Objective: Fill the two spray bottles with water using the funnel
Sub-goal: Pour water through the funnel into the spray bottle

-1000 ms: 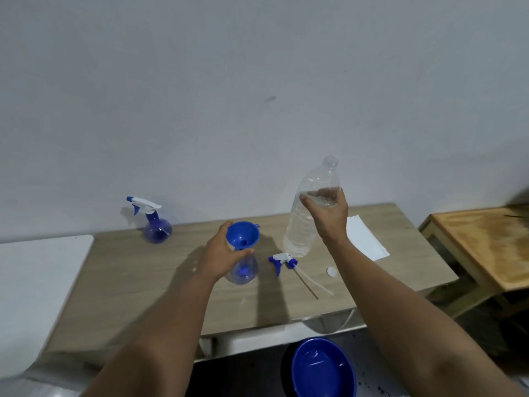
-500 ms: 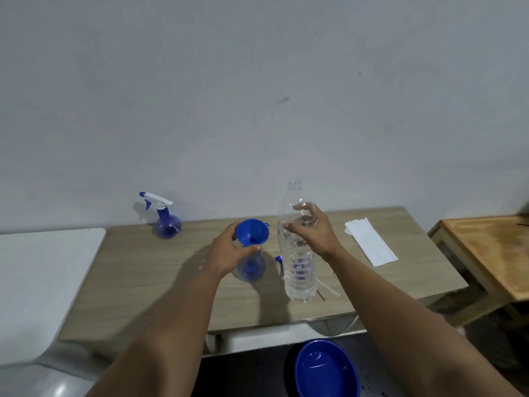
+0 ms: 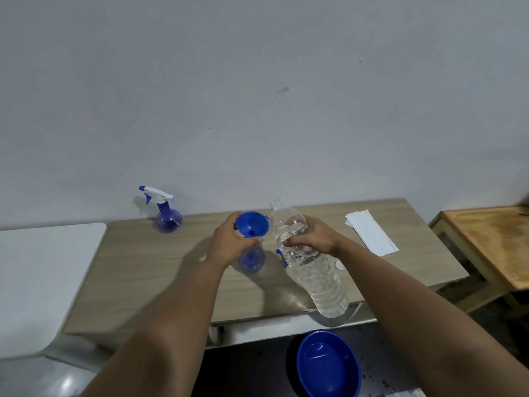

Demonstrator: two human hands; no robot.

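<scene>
A blue funnel sits in the neck of an open blue spray bottle at the middle of the wooden table. My left hand holds the funnel and bottle neck. My right hand grips the upper part of a clear, uncapped water bottle, tilted with its mouth near the funnel's rim. A blue part of the removed spray head shows behind the water bottle. A second blue spray bottle, with its white and blue spray head on, stands at the back left.
A white folded paper lies at the table's back right, and a small white cap lies near my right wrist. A blue basin sits on the floor below the front edge. A white surface adjoins left; another wooden table stands right.
My right hand has brought the water bottle down and leftward from upright, tipping its mouth toward the funnel. My left hand has stayed on the funnel.
</scene>
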